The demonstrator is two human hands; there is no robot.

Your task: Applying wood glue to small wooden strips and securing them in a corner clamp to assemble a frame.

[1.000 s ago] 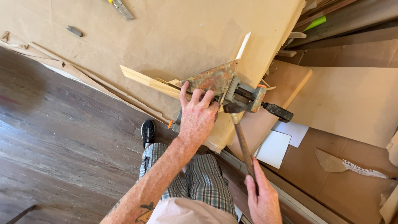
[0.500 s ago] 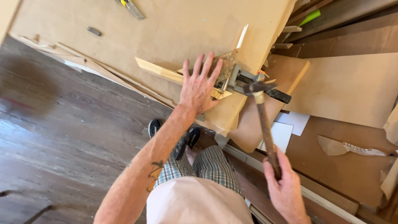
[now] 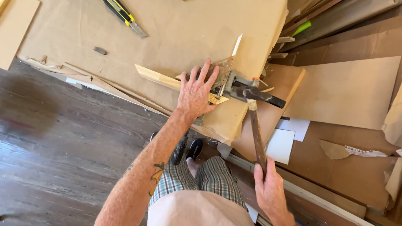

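My left hand (image 3: 197, 90) lies flat, fingers spread, on a rusty metal corner clamp (image 3: 224, 77) and the light wooden strips (image 3: 157, 77) held in it, on a bench covered in brown paper (image 3: 180, 29). My right hand (image 3: 270, 188) grips the wooden handle of a hammer (image 3: 256, 129) low down. The hammer's dark head (image 3: 259, 95) lies across the right side of the clamp. A second pale strip (image 3: 237, 44) sticks up behind the clamp.
A yellow and black utility knife (image 3: 124, 16) lies at the far side of the paper. Cardboard sheets (image 3: 347, 92) and white paper pieces (image 3: 284, 142) lie to the right. Dark wooden floor (image 3: 54, 138) is on the left, my shoes (image 3: 190, 148) below the bench edge.
The hammer has come down from a raised swing onto the clamp's right side. My left hand has stayed pressed flat on the clamp and strips.
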